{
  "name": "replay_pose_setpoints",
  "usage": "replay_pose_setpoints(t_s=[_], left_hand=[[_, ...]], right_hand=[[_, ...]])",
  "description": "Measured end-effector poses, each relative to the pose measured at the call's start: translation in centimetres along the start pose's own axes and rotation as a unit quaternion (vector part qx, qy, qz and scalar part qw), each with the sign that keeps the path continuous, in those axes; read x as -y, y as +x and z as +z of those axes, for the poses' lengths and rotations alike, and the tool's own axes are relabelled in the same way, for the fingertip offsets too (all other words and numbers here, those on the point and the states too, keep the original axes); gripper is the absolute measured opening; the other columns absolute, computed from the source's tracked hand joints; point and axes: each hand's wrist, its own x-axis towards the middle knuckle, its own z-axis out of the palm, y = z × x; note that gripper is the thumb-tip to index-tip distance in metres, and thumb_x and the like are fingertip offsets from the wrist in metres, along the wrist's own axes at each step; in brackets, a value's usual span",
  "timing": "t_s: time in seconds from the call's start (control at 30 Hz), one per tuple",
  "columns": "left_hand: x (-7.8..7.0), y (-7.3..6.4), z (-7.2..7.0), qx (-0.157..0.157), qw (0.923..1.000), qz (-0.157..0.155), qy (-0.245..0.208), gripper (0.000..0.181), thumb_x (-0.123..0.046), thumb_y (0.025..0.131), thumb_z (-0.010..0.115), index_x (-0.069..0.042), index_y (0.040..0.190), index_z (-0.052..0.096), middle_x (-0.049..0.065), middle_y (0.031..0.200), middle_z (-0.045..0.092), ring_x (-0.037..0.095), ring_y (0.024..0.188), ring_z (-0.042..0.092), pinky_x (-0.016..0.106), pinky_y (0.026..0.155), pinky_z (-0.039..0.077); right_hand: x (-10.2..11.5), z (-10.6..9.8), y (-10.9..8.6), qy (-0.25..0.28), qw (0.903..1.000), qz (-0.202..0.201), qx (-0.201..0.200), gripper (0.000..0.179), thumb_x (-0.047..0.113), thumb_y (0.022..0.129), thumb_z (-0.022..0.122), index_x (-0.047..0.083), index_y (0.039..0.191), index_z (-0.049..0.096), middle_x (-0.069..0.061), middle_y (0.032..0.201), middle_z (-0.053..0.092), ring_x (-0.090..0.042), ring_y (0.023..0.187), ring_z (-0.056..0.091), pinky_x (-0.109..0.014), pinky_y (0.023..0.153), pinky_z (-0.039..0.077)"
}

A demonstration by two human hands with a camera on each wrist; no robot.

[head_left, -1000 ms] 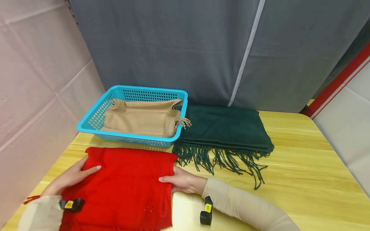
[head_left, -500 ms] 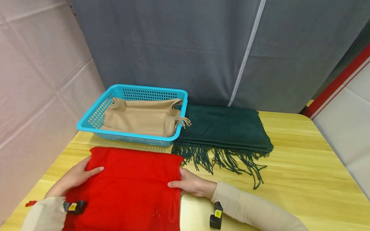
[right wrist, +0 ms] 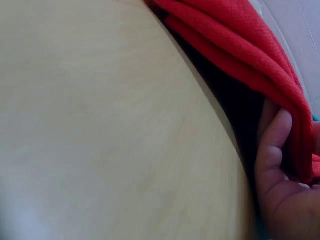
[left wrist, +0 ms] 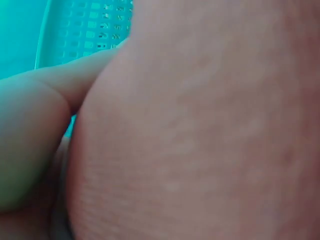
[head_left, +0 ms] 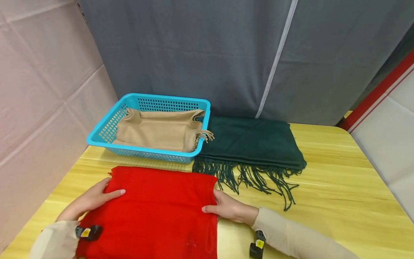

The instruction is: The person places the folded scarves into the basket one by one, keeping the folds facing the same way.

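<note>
A folded red scarf (head_left: 155, 208) lies toward the front left of the table in the head view. My left hand (head_left: 93, 198) grips its left edge, thumb on top and the other fingers hidden beneath. At the opposite edge my right hand (head_left: 231, 208) pinches the cloth, thumb above. In the right wrist view, curled fingers (right wrist: 274, 150) reach under the layered edge of the red cloth, which stands a little off the table there. The left wrist view is mostly filled by the hand itself, so its hold is hidden there.
Behind the red scarf stands a blue plastic basket (head_left: 145, 153) with a folded beige scarf (head_left: 158, 129) inside, its fringe hanging over the right rim. Right of the basket lies a folded dark green scarf (head_left: 252, 142), fringe toward me. A grey curtain (head_left: 194, 50) closes off the back.
Both hands have moved the red scarf to the right along the front of the table. The basket and the green scarf have stayed in place.
</note>
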Motion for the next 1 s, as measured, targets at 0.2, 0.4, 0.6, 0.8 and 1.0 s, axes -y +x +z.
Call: replay_pose_setpoints(t_s=[0.2,0.4,0.6,0.8,1.0], left_hand=[[-0.3,0.0,0.4,0.02,0.9986,0.004,-0.049,0.066,-0.032,0.085,0.057,0.008,0.128,0.027,0.018,0.108,0.053,0.02,0.082,0.057,0.032,0.067,0.049],[-0.5,0.3,0.7,0.026,0.9977,-0.002,-0.063,0.059,-0.031,0.085,0.058,0.008,0.12,0.033,0.012,0.097,0.058,0.019,0.076,0.058,0.031,0.065,0.048],[-1.0,0.6,1.4,0.041,0.9951,0.008,-0.089,0.054,-0.029,0.084,0.06,0.008,0.116,0.037,0.01,0.093,0.06,0.02,0.073,0.059,0.032,0.064,0.049],[-1.5,0.9,2.1,0.067,0.9901,0.046,-0.115,0.052,-0.026,0.085,0.059,0.01,0.118,0.04,0.01,0.092,0.062,0.022,0.073,0.06,0.032,0.064,0.049],[-2.1,1.2,3.0,0.069,0.9876,0.072,-0.122,0.046,-0.024,0.085,0.059,0.009,0.115,0.045,0.01,0.09,0.062,0.022,0.07,0.061,0.031,0.062,0.05]], right_hand=[[0.0,-0.8,-0.8,-0.043,0.9991,-0.001,0.0,0.053,0.007,0.084,0.059,0.002,0.13,0.033,-0.009,0.117,0.051,-0.018,0.098,0.052,-0.031,0.085,0.043],[-0.2,-1.7,-1.8,-0.05,0.9987,-0.007,0.008,0.053,0.007,0.084,0.058,0.001,0.131,0.033,-0.009,0.118,0.051,-0.017,0.1,0.051,-0.03,0.088,0.041],[-0.3,-2.8,-3.0,-0.043,0.999,-0.006,0.011,0.058,0.007,0.085,0.058,0.002,0.134,0.028,-0.011,0.121,0.049,-0.019,0.099,0.053,-0.031,0.084,0.044],[-0.4,-3.5,-3.9,-0.043,0.999,-0.006,0.008,0.056,0.009,0.086,0.057,0.0,0.133,0.029,-0.013,0.119,0.05,-0.021,0.099,0.053,-0.032,0.084,0.044],[-0.6,-4.2,-4.8,-0.06,0.998,-0.017,0.007,0.054,0.01,0.086,0.056,-0.001,0.132,0.03,-0.012,0.123,0.048,-0.019,0.105,0.049,-0.03,0.088,0.039]])
